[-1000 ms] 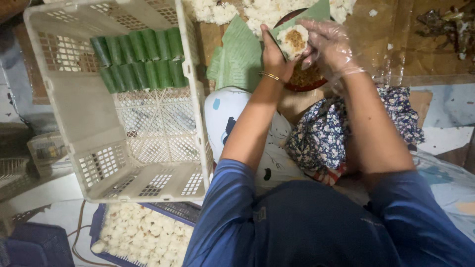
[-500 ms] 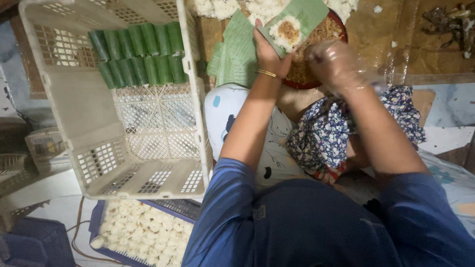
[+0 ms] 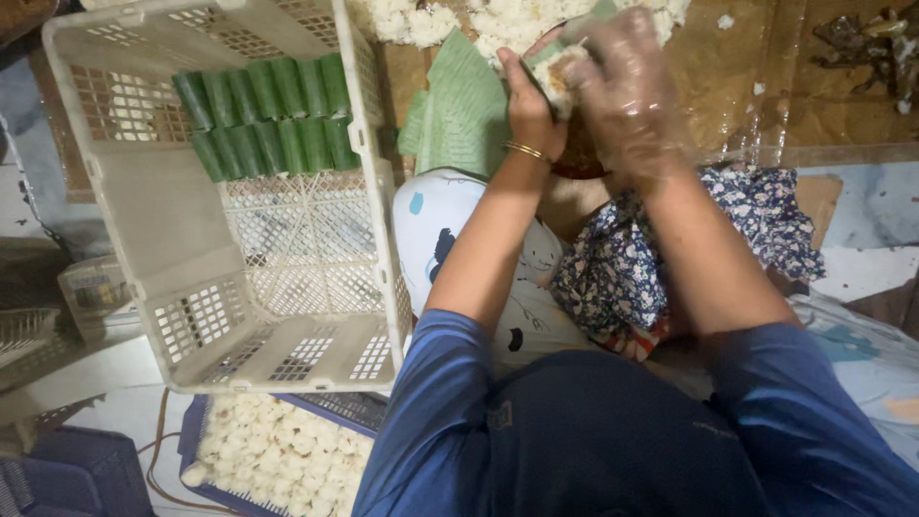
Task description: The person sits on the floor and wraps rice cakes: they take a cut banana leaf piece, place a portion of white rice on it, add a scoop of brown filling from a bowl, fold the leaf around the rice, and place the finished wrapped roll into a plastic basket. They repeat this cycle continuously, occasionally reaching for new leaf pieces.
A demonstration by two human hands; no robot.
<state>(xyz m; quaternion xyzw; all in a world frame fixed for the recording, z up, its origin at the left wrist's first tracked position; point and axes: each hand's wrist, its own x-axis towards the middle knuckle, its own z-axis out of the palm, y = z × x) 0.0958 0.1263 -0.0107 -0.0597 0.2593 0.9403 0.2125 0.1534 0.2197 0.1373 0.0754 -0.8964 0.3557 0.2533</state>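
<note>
Both hands on one rice portion at top centre, over the dark bowl (image 3: 574,163).
Left hand (image 3: 529,101) cups the rice portion (image 3: 558,75) on its green leaf; right hand (image 3: 627,81), in a clear glove, has fingers pressed onto it. Leaf stack (image 3: 464,115) just left; white crate (image 3: 124,201) holds green rolls (image 3: 268,115).

Home food workshop, crate (image 3: 144,220) of leaf-wrapped rolls (image 3: 268,115), rice heaps (image 3: 459,19)

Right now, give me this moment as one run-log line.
left hand: holds leaf with rice filling | right hand: gloved, on filling | crate: green rolls at far end
</note>
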